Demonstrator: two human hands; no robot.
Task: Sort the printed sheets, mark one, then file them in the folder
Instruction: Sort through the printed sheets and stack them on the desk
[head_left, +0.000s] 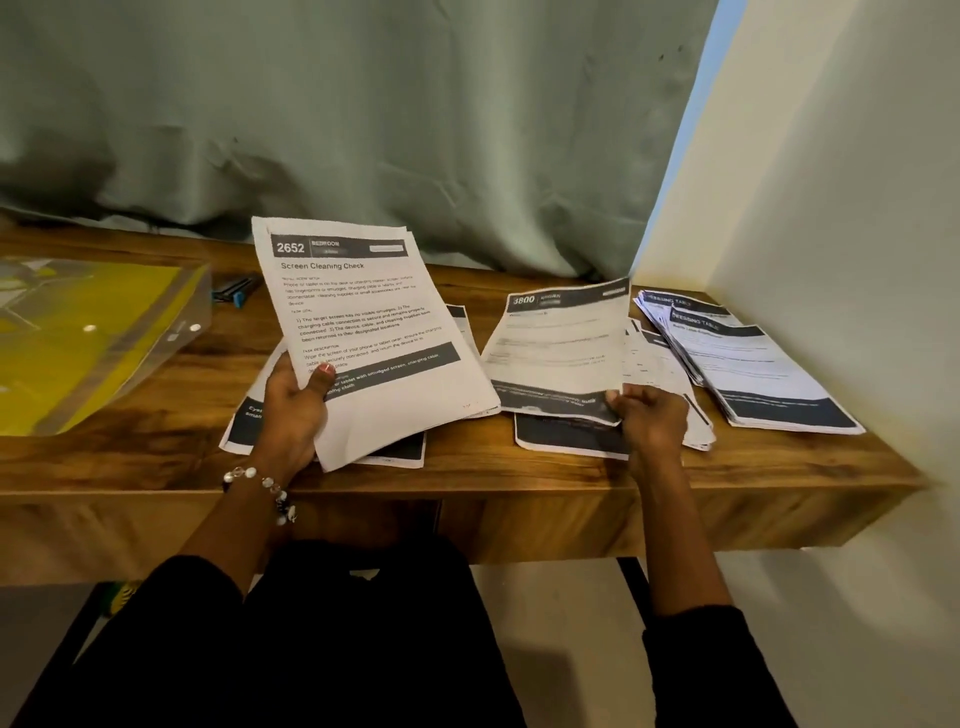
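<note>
Sorting looks mid-way: left hand (293, 402) grips a thin stack (374, 332) by its lower left edge, thumb on top, fingers curled under, held tilted up off the desk (156, 457). Top page reads "2652 Bedroom, Screen Cleaning Check". Right hand (652, 415) pinches the bottom edge of a single sheet (561, 348) headed "3800 Kitchen", lifted over the middle pile (670, 374).

Piles: one under the left stack (249, 415), the middle one, and a third (753, 364) by the right wall headed "Dressing Table". Folder (104, 332) sits far left on the desk, clear plastic over yellow, well apart from the piles.

Handling, my read: paper is light, floppy and slides on itself. A single sheet bows when held by one edge, so support it near a corner or long edge. Piles are already fanned; square them before filing or they'll skew.

Hard to tell: sheet count in any pile, body text on most pages, folder open or closed. Dark item with a blue end (236, 291) behind the stack, maybe a pen, unclear.
</note>
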